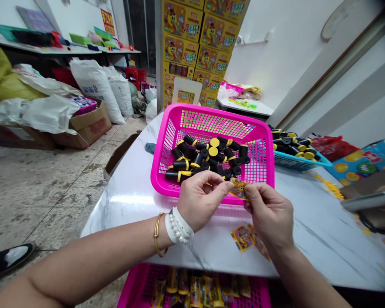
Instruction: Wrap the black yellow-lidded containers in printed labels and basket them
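Observation:
Between my two hands is a small printed wrapper [238,189], yellow and orange, above the near rim of a pink basket [160,158]. My left hand [200,199] pinches its left end with thumb and forefinger. On the other end, my right hand [269,211] closes with thumb and fingers. Inside the basket lie several small black cylinders with yellow caps [197,160], jumbled together. More printed wrappers [244,238] rest on the marbled white table [125,218] below my hands, partly covered by the right one.
Below the table's near edge, another pink basket [134,284] holds several wrapped cylinders [200,291]. A blue basket [303,160] of black cylinders stands at the right. Stacked yellow boxes [182,51] rise behind. Cartons [86,124] and white sacks [98,90] sit on the floor at left.

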{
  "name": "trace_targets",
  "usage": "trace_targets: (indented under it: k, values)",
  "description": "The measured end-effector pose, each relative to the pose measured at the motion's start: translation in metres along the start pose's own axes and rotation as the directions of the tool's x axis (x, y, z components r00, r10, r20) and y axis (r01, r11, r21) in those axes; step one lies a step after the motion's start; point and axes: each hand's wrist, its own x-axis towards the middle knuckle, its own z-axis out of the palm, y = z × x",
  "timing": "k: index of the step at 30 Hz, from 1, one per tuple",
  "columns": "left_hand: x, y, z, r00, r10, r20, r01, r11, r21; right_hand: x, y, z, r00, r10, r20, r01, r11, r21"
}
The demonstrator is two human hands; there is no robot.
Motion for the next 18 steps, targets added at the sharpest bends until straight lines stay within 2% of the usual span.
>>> trace_targets:
  k: [5, 9, 11, 15, 18]
  values:
    - [0.0034, 0.0023, -0.0022, 1.0, 0.017, 0.015, -0.017, 0.999, 0.042, -0.0018, -0.0013, 0.0006, 0.996, -0.088, 0.022, 0.089, 0.995, -0.042]
    - [0.0063, 0.0046, -0.0042, 0.996, -0.08, 0.048, 0.077, 0.996, 0.049, -0.0031, -0.0034, -0.0005, 0.991, -0.136, 0.005, 0.136, 0.988, -0.074]
    - [0.0071, 0.0062, -0.0051, 0.993, -0.091, 0.077, 0.087, 0.995, 0.043, -0.0026, -0.0034, -0.0013, 0.987, -0.161, 0.003, 0.16, 0.981, -0.105]
    - [0.0066, 0.0069, -0.0054, 0.987, -0.104, 0.127, 0.1, 0.994, 0.033, -0.0002, 0.0007, -0.0027, 0.972, -0.229, 0.045, 0.233, 0.958, -0.165]
    - [0.0068, 0.0036, -0.0052, 0.985, -0.123, 0.124, 0.118, 0.992, 0.048, 0.0013, 0.0044, -0.0023, 0.956, -0.258, 0.138, 0.28, 0.943, -0.181]
